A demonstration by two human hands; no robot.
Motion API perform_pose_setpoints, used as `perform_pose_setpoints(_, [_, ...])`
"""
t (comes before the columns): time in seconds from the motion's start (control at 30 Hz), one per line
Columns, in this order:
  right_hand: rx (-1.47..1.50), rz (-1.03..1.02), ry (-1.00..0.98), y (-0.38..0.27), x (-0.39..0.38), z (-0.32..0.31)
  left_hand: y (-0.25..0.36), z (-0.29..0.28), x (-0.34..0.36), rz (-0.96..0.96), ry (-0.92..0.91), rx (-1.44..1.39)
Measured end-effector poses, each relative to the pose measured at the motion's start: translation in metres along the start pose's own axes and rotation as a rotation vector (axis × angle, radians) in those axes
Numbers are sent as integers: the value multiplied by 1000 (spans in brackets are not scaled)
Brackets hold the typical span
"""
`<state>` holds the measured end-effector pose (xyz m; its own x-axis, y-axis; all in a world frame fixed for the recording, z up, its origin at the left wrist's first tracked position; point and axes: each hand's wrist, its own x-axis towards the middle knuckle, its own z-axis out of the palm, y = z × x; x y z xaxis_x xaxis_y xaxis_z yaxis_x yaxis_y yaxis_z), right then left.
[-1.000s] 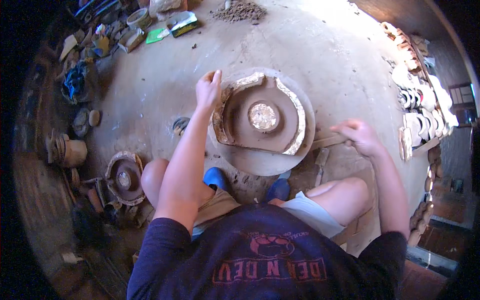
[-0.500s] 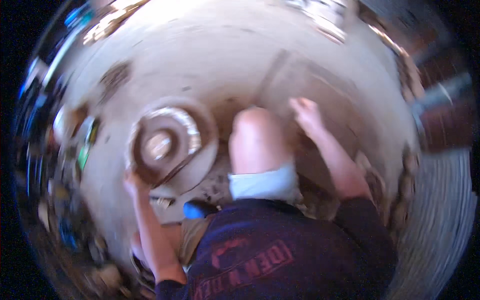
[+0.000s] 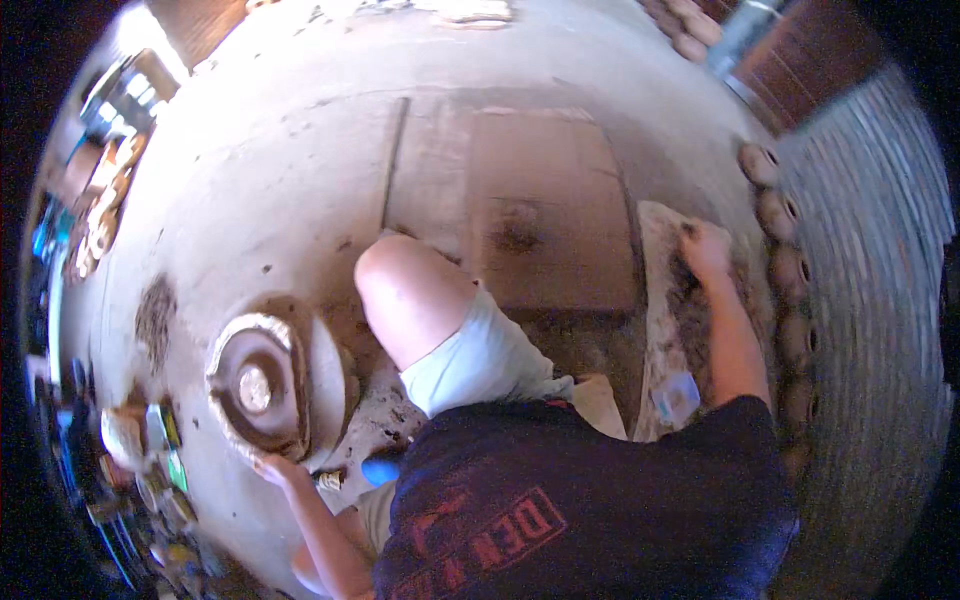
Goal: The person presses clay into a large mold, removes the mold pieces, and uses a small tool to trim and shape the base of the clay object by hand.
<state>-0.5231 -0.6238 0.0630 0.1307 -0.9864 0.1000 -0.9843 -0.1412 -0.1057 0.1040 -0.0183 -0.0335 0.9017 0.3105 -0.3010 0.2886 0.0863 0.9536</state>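
Note:
To the left, a round clay vessel [image 3: 290, 425] with a pale, uneven rim and a light round patch inside sits at a pale disc [image 3: 335, 385]. My left hand [image 3: 275, 468] is at the vessel's near rim, its fingers closed against the edge. Far over on the right, my right hand [image 3: 708, 252] is curled above a long pale sheet [image 3: 655, 300] strewn with dark clay bits [image 3: 690, 320]. A small dark lump shows by its fingertips, too blurred to name.
A brown board [image 3: 550, 180] with a dark smudge lies ahead on the floor. Several round clay pots [image 3: 778, 215] line the corrugated wall [image 3: 860, 300] on the right. A clear plastic tub [image 3: 677, 397] stands on the sheet. Mixed clutter [image 3: 150, 450] is at the left.
My view has swung right, bringing the sheet and pots into clearer sight. My right hand has moved right, from above the brown board to the sheet. My left hand remains at the vessel's rim.

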Motion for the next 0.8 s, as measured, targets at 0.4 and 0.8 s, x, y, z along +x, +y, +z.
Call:
perform_pose_setpoints(0.4, [-174, -926, -366, -65, -72, 287, 93, -254, 66, 557, 481, -258])
perform_pose_setpoints(0.8, [-250, -1501, -640, -304, 84, 308, -304, -644, 6, -672, 1712, -125])
